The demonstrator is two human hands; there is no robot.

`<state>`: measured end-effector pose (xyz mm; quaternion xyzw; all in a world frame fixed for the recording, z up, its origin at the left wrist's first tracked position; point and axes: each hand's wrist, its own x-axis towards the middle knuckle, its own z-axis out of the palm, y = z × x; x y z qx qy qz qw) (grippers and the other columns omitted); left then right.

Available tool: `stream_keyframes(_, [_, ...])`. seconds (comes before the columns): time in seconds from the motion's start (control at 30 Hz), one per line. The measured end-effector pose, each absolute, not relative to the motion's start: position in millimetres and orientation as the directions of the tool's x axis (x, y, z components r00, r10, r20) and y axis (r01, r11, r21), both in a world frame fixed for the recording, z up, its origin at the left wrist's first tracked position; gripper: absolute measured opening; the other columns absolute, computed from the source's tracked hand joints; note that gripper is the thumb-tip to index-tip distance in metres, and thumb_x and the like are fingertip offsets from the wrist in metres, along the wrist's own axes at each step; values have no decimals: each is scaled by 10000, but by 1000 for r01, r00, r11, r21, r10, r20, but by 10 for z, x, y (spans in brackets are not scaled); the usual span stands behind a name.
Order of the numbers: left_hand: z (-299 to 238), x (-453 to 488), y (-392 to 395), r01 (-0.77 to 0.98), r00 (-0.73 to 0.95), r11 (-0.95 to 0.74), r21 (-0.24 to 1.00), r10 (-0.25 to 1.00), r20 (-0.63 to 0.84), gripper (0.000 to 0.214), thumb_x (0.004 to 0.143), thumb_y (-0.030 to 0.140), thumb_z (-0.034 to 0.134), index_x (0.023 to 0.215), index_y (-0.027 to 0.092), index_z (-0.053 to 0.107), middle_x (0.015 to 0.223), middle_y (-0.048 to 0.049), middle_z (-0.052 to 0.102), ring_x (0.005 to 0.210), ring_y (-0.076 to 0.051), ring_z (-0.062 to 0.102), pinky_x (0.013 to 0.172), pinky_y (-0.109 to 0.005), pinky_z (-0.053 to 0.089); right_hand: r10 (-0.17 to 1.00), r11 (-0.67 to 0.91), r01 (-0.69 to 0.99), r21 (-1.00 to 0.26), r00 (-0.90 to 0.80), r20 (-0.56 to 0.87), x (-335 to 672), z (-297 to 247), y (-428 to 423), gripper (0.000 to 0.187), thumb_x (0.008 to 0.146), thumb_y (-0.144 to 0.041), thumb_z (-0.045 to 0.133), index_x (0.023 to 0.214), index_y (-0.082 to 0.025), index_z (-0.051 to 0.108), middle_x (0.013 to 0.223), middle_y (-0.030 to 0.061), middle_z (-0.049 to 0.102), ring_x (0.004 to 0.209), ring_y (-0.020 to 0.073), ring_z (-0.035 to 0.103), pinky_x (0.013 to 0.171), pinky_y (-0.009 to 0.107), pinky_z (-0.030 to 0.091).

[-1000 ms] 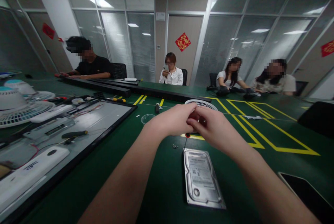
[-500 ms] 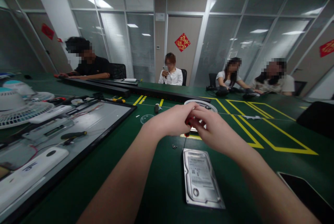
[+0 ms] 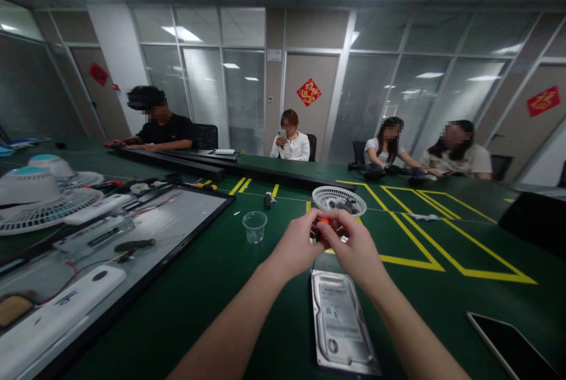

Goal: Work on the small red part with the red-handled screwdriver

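Between my two hands is a small screwdriver with a red handle, partly covered by fingers. My left hand is closed, its fingertips around the handle from the left. From the other side my right hand closes on the same handle with thumb and fingers. The screwdriver's tip is hard to make out; a thin dark line shows by the top left corner of a silver hard drive. The drive lies label up on the green table, just below my hands.
A clear plastic cup stands left of my hands, and a white basket with dark parts sits behind them. At left lies a large panel with tools and parts. A phone rests at right. Several people sit across the table.
My view has tilted up, so the cup and basket show more fully. My hands have turned, with wrists lower and the red handle's top exposed. The hard drive stays on the table.
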<state>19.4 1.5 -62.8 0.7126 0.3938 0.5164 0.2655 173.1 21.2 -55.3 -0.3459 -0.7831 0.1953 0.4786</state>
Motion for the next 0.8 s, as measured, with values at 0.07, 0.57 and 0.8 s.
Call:
stream_keyframes(0.07, [-757,238,-8,181,87,-512,840,859,505,342,821,118,710,1141,199,621,1045,-61,773,918,-208,751,803,-302,572,739,673,328,-663,-258,622,1734,-655,181,176,994,-350,634,1099,-233,712,983,49,731,818,204,670,722,335,537])
stream_keyframes(0.57, [-983,258,-10,85,-10,-476,875,878,479,198,861,234,773,1043,173,725,1021,-69,772,946,-205,723,830,-312,542,768,637,104,-764,-169,618,1826,-947,169,316,1012,-392,636,1304,-278,674,1307,104,737,1174,278,714,995,482,572])
stream_keyframes(0.8, [-1003,247,-46,187,-43,-506,842,852,521,150,829,202,799,948,173,713,914,-31,756,854,-179,692,797,-300,509,742,670,161,-724,-119,660,1773,-961,94,332,982,-365,685,1292,-268,614,1207,101,729,1064,258,722,908,440,589])
